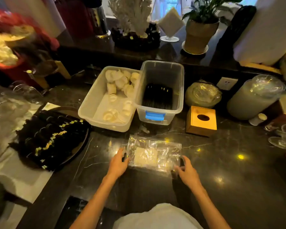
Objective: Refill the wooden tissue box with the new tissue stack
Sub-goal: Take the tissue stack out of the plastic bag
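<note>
A clear plastic bag [165, 154] lies flat on the dark marble counter [229, 171], and a white tissue stack [144, 157] shows through its left half. My left hand [118, 163] touches the bag's left edge with its fingers spread. My right hand [186, 171] pinches the bag's near right corner. The wooden tissue box [201, 121] stands behind and to the right of the bag, with the round hole in its top facing up and no tissue showing in it.
Behind the bag stand two plastic bins: a white bin [89, 109] holding rolled white cloths and a clear bin [178, 90] with a blue latch holding black items. A dark tray [84, 139] of black packets lies at the left. Wrapped lid stacks [203, 95] and glassware [282, 141] crowd the right.
</note>
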`<state>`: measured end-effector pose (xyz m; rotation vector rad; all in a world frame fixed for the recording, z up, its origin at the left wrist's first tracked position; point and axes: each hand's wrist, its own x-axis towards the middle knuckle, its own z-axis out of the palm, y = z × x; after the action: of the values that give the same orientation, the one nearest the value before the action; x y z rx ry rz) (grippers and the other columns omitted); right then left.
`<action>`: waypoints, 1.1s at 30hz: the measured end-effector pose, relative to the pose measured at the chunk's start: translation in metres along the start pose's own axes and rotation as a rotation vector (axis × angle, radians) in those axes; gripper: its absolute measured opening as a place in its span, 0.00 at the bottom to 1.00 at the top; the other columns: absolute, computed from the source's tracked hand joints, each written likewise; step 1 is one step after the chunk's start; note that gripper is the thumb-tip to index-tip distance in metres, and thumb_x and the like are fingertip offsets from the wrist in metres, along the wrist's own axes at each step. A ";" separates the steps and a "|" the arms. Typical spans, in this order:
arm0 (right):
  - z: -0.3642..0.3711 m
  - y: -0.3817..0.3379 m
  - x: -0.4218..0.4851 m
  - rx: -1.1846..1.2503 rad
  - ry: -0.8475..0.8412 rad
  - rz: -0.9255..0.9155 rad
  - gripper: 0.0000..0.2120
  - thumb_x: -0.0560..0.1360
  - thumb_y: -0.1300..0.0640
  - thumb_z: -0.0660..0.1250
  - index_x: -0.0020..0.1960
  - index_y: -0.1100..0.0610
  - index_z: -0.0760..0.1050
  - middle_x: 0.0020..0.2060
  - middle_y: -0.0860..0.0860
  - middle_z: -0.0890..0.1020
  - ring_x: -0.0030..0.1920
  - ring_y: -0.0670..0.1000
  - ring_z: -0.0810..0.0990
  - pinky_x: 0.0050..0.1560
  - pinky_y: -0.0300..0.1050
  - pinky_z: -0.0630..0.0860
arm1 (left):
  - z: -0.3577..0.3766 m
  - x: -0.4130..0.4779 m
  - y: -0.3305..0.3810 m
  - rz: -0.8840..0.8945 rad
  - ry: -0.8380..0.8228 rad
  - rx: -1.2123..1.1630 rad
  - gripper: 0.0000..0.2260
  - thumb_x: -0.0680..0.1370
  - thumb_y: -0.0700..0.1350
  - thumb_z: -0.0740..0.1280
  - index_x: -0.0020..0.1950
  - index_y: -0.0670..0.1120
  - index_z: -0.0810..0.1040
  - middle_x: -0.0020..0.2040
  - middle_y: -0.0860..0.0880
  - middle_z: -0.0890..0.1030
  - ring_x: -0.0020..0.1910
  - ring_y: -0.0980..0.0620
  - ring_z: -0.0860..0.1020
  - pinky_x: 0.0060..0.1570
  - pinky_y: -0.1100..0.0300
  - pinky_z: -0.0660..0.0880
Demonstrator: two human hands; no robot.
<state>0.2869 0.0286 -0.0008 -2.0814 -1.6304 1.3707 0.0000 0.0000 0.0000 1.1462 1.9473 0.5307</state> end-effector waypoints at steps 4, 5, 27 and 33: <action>0.007 0.002 0.006 0.176 -0.048 0.120 0.36 0.76 0.54 0.69 0.77 0.51 0.52 0.46 0.55 0.82 0.47 0.52 0.80 0.52 0.54 0.78 | 0.001 0.018 -0.008 -0.229 0.008 -0.041 0.16 0.77 0.44 0.69 0.62 0.41 0.75 0.54 0.40 0.82 0.51 0.43 0.80 0.53 0.52 0.75; 0.007 0.004 0.008 0.184 -0.043 0.148 0.38 0.76 0.53 0.69 0.78 0.51 0.51 0.45 0.57 0.82 0.46 0.53 0.80 0.54 0.57 0.78 | 0.002 0.021 -0.011 -0.251 0.002 -0.079 0.14 0.76 0.45 0.70 0.60 0.42 0.76 0.51 0.40 0.82 0.48 0.43 0.80 0.51 0.52 0.76; 0.007 -0.058 -0.002 -0.677 0.191 -0.767 0.32 0.73 0.35 0.61 0.74 0.45 0.62 0.72 0.50 0.69 0.75 0.56 0.63 0.75 0.58 0.53 | -0.040 -0.005 0.042 -0.234 -0.087 -0.881 0.14 0.77 0.35 0.67 0.60 0.47 0.73 0.42 0.41 0.79 0.33 0.52 0.78 0.34 0.61 0.78; -0.008 -0.130 0.011 -0.685 0.187 -0.804 0.13 0.79 0.51 0.61 0.62 0.49 0.77 0.54 0.49 0.84 0.55 0.50 0.81 0.55 0.48 0.79 | -0.063 0.008 0.063 -0.143 0.111 -0.557 0.11 0.80 0.44 0.63 0.62 0.45 0.73 0.53 0.41 0.77 0.43 0.50 0.78 0.47 0.55 0.77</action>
<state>0.2033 0.0917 0.0773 -1.3778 -2.6465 0.3701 -0.0193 0.0406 0.0769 0.6313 1.7883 0.9970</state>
